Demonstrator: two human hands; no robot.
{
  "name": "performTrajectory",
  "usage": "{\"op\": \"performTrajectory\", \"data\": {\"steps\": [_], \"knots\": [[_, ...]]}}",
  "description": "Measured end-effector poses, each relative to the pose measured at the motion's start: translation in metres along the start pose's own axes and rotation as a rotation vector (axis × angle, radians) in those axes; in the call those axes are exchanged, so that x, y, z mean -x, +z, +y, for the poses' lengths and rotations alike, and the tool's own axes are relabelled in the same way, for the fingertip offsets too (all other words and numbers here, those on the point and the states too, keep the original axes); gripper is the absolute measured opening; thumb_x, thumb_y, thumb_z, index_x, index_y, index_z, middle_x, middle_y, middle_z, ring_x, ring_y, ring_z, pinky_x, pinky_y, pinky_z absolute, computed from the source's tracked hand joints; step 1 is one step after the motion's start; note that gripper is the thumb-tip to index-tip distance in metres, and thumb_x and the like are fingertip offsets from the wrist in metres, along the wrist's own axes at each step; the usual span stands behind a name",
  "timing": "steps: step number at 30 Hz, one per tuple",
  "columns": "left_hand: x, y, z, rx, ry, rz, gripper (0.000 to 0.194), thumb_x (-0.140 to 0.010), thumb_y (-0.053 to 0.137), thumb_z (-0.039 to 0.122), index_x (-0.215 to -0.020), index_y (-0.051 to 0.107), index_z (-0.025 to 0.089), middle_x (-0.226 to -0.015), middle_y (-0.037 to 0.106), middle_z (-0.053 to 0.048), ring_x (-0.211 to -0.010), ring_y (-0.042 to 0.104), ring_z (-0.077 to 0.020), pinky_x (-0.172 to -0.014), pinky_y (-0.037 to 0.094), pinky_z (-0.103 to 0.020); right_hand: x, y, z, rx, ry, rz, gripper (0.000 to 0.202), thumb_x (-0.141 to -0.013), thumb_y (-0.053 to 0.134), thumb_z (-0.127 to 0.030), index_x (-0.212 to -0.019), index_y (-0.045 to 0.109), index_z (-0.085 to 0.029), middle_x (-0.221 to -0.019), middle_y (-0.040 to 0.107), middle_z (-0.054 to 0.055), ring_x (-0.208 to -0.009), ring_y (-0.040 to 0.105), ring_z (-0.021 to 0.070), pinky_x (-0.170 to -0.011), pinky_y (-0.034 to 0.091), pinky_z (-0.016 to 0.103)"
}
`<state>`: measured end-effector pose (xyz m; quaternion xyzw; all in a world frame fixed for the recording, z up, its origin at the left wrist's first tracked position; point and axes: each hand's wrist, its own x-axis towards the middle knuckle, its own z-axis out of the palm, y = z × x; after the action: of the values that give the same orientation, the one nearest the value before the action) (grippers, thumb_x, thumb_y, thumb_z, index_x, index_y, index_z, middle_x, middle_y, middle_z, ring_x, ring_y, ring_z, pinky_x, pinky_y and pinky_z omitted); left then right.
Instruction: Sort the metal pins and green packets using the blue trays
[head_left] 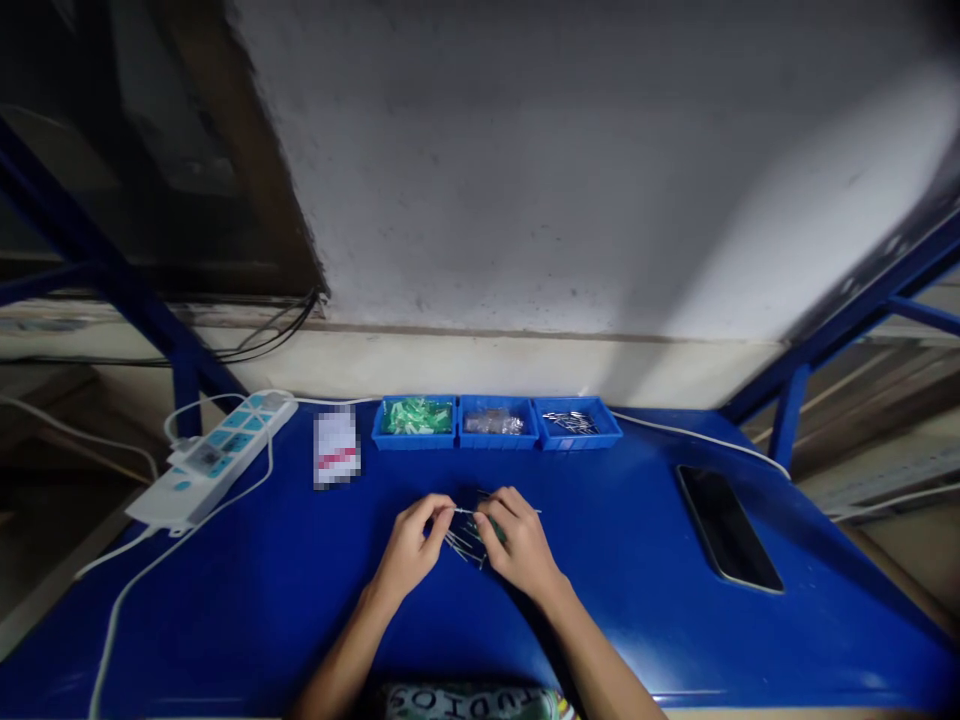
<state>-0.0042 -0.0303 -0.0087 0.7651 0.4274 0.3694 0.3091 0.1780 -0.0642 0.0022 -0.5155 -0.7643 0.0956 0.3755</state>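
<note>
My left hand [411,543] is closed in a pinch at the left end of a thin pale metal rod [464,511]. The fingers of my right hand [523,540] are closed around the same rod farther right, and a thin tip pokes out beyond them. Beneath and between both hands, several thin rods [466,546] lie loose on the blue table [630,610]. A bit of dark green shows by the right fingers, too small and covered to name.
Behind the hands stand three blue bins: one with green pieces [417,416], one with clear pieces [493,421], one with metal pins [570,422]. A blurred white packet [335,446] and power strip [214,460] lie left, a phone [729,528] right.
</note>
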Motion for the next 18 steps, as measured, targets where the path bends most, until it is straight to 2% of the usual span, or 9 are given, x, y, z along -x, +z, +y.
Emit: {"op": "performTrajectory", "data": {"steps": [5,7,10,13,15,18], "knots": [[0.004,0.001,-0.001,-0.028,0.011,-0.03,0.022,-0.092,0.041,0.029,-0.079,0.055,0.018,-0.071,0.062,-0.002,-0.068,0.059,-0.0138,-0.067,0.044,-0.022,-0.001,-0.008,0.0,-0.012,-0.062,-0.029,0.015,-0.089,0.046,-0.023,-0.083,0.058,-0.019,-0.081,0.056,0.005,-0.077,0.051,0.0168,-0.072,0.041,0.032],[-0.001,0.0,-0.001,-0.02,0.0,-0.076,0.024,-0.093,0.038,0.029,-0.082,0.057,0.019,-0.074,0.064,-0.002,-0.068,0.06,-0.0137,-0.067,0.045,-0.022,-0.007,-0.019,0.004,-0.019,-0.09,0.027,0.014,-0.089,0.045,-0.02,-0.081,0.057,-0.019,-0.081,0.056,0.005,-0.076,0.052,0.0169,-0.071,0.041,0.032],[-0.02,0.0,0.001,-0.104,-0.001,-0.148,0.022,-0.092,0.04,0.029,-0.088,0.061,0.021,-0.081,0.066,-0.002,-0.073,0.061,-0.0146,-0.069,0.045,-0.023,-0.023,-0.046,0.023,0.019,-0.047,0.286,0.014,-0.088,0.045,-0.019,-0.078,0.055,-0.019,-0.079,0.056,0.006,-0.076,0.052,0.0178,-0.07,0.041,0.032],[-0.046,0.002,0.002,-0.263,0.06,-0.197,0.017,-0.089,0.046,0.025,-0.091,0.063,0.024,-0.088,0.066,-0.001,-0.078,0.06,-0.0161,-0.075,0.043,-0.027,-0.04,-0.069,0.055,0.208,0.135,0.619,0.019,-0.09,0.043,-0.027,-0.077,0.055,-0.019,-0.076,0.056,0.006,-0.076,0.051,0.0203,-0.074,0.041,0.036],[-0.061,0.004,0.003,-0.354,0.131,-0.264,0.014,-0.085,0.053,0.024,-0.093,0.064,0.027,-0.092,0.064,0.0,-0.086,0.058,-0.0177,-0.081,0.04,-0.031,-0.044,-0.074,0.075,0.317,0.258,0.63,0.022,-0.088,0.047,-0.036,-0.083,0.057,-0.017,-0.081,0.058,0.008,-0.08,0.051,0.0232,-0.076,0.04,0.039],[-0.071,0.01,0.003,-0.427,0.234,-0.343,0.009,-0.083,0.057,0.025,-0.086,0.066,0.027,-0.096,0.06,0.0,-0.095,0.052,-0.0197,-0.083,0.035,-0.034,-0.035,-0.063,0.091,0.327,0.304,0.558,0.027,-0.087,0.049,-0.041,-0.09,0.058,-0.016,-0.085,0.058,0.01,-0.082,0.051,0.0245,-0.076,0.04,0.04]]}}
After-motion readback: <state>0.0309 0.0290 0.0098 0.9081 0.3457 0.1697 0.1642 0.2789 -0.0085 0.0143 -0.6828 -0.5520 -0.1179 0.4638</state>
